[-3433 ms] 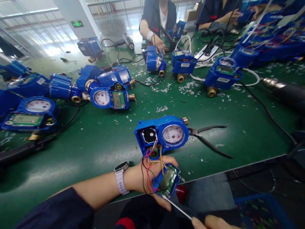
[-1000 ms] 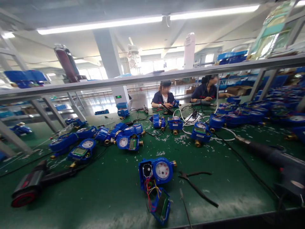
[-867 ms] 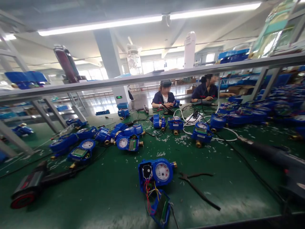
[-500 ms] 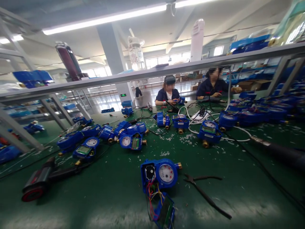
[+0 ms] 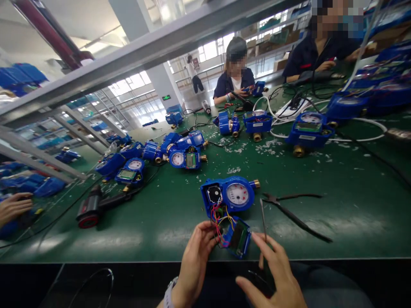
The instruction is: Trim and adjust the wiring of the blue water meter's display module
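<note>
A blue water meter [image 5: 229, 194] lies at the near middle of the bench, its round dial facing up and its side compartment uncovered. Red, yellow and black wires [image 5: 221, 220] run from that compartment to a detached blue display cover [image 5: 238, 239] with a dark screen and green board. My left hand [image 5: 197, 252] is curled at the cover's left side, fingertips closed at the wires. On the other side, my right hand [image 5: 278, 271] has its index fingertip by the cover's right edge and its thumb spread away. A thin metal rod-like tool [image 5: 263, 218] sticks up from between its fingers.
Dark-handled pliers [image 5: 289, 207] lie open to the right. A heat gun [image 5: 91, 209] rests at the left. More meters [image 5: 188, 156] and white cables [image 5: 369, 122] spread behind. A co-worker's hand [image 5: 14, 209] shows far left; two seated people [image 5: 236, 81] [image 5: 321, 51] work opposite, beyond a shelf rail [image 5: 135, 55].
Both my hands have come into view from below, the right one with the thin tool. My view has tilted downward. The co-worker's hand now shows at far left. Meter and pliers stay put.
</note>
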`<state>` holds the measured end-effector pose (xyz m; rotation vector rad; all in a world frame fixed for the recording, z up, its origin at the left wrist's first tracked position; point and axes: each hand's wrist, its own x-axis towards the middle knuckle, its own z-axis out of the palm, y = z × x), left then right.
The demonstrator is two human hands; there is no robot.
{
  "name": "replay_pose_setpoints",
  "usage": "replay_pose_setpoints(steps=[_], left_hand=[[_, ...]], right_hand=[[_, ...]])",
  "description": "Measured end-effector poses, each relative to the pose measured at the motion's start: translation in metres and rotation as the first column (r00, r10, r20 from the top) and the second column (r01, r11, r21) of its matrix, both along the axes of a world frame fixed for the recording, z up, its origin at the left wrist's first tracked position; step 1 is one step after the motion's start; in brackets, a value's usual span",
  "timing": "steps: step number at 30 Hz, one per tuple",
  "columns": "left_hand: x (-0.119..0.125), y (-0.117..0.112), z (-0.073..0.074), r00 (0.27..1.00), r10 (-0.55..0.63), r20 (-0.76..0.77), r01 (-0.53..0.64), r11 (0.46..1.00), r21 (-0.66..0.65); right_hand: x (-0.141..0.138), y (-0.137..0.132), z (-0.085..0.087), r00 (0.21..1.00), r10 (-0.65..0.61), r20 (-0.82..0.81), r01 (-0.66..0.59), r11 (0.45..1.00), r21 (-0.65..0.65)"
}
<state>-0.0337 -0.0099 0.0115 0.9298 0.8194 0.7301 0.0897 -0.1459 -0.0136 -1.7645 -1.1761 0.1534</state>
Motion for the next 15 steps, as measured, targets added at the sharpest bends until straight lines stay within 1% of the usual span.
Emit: replay_pose_setpoints(steps=[2, 4, 6, 8, 12, 15], left_hand=[[0.009, -0.004, 0.0, 0.998, -0.053, 0.025, 0.054, 0.997, -0.054], [0.016, -0.006, -0.001, 0.996, -0.088, 0.032, 0.09, 0.994, -0.062], [0.021, -0.006, -0.005, 0.992, -0.122, 0.038, 0.124, 0.991, -0.052], [0.025, -0.005, -0.011, 0.988, -0.148, 0.042, 0.149, 0.989, -0.02], [0.033, -0.005, -0.023, 0.989, -0.138, 0.06, 0.133, 0.988, 0.081], [0.04, -0.009, -0.024, 0.985, -0.115, 0.13, 0.107, 0.992, 0.062]], right_hand=[[0.001, 0.008, -0.005, 0.996, 0.032, 0.081, -0.027, 0.998, -0.065], [0.002, 0.016, -0.009, 0.995, 0.031, 0.093, -0.021, 0.994, -0.111], [0.004, 0.022, -0.011, 0.997, 0.011, 0.077, -0.001, 0.993, -0.121], [0.005, 0.026, -0.013, 0.998, -0.017, 0.056, 0.022, 0.994, -0.103], [0.007, 0.029, -0.011, 0.999, -0.037, 0.026, 0.039, 0.996, -0.083], [0.006, 0.029, -0.006, 0.999, -0.036, 0.026, 0.038, 0.994, -0.099]])
